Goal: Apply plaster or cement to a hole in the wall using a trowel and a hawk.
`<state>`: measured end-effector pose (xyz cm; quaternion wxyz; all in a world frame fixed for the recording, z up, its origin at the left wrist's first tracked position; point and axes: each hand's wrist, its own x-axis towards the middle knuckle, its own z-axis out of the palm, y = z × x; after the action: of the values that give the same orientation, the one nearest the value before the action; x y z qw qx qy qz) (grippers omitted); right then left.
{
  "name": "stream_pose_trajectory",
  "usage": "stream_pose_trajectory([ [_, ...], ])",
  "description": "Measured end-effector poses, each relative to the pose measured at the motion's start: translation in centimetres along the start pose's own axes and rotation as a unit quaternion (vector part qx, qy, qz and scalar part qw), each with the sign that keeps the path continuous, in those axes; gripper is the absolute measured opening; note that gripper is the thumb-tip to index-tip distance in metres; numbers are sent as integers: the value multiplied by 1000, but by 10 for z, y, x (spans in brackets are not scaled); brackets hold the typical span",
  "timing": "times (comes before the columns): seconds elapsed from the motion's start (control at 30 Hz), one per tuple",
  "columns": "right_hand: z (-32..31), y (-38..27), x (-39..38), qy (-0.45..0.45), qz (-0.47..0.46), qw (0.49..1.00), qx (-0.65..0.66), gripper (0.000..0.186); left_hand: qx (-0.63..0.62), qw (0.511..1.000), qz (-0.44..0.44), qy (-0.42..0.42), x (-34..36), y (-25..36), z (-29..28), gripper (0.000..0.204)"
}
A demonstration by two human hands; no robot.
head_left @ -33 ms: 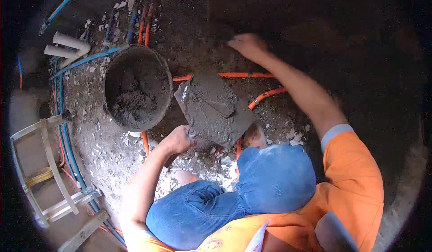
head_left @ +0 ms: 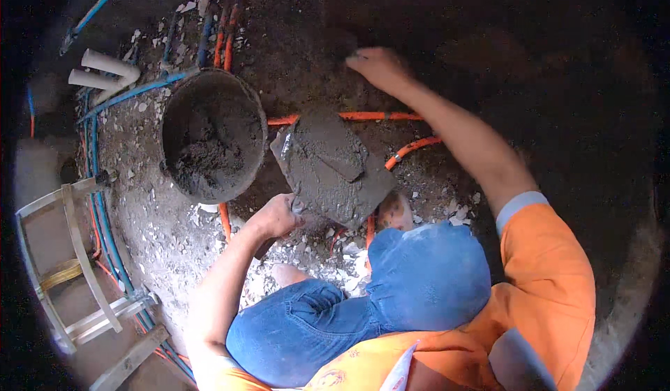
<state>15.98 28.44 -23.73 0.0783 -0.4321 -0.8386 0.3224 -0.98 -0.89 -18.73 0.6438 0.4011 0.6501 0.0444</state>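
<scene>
My left hand (head_left: pixel 283 215) grips the lower-left edge area of a board (head_left: pixel 283 150) heaped with wet grey mortar (head_left: pixel 328 188). A round bucket (head_left: pixel 213 137) of the same mortar stands just left of the board. My right hand (head_left: pixel 373 66) is stretched out above the board against a dark, rough surface (head_left: pixel 474 56). Its fingers are closed, but what they hold, if anything, is lost in shadow and blur.
Blue pipes (head_left: pixel 139 92), orange conduits (head_left: pixel 377 116) and white elbowed pipes (head_left: pixel 105 63) run around the bucket over ground scattered with pale flakes (head_left: pixel 160 265). A ladder (head_left: pixel 70 209) lies at the left. My bent blue-clad legs (head_left: pixel 426 272) fill the lower middle.
My right hand and forearm have shifted slightly up and to the left. The left hand, board and bucket look the same.
</scene>
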Motion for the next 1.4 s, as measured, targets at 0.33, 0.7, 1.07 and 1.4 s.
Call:
stream_pose_trajectory([
  [0.33, -25, 7, -35, 5, 31, 996, -88, 43, 25, 1000, 11, -13, 6, -7, 0, 30],
  [0.7, -98, -49, -135, 45, -104, 993, -14, 31, -128, 984, 60, 111, 8, 24, -3, 27],
  [1.07, -87, -86, -122, 58, -316, 900, -295, 22, -210, 954, 67, 205, -59, 14, -39, 18],
  [1.4, -10, -117, -140, 53, -238, 970, -17, 24, 73, 944, 70, 315, -78, -20, -26, 24],
])
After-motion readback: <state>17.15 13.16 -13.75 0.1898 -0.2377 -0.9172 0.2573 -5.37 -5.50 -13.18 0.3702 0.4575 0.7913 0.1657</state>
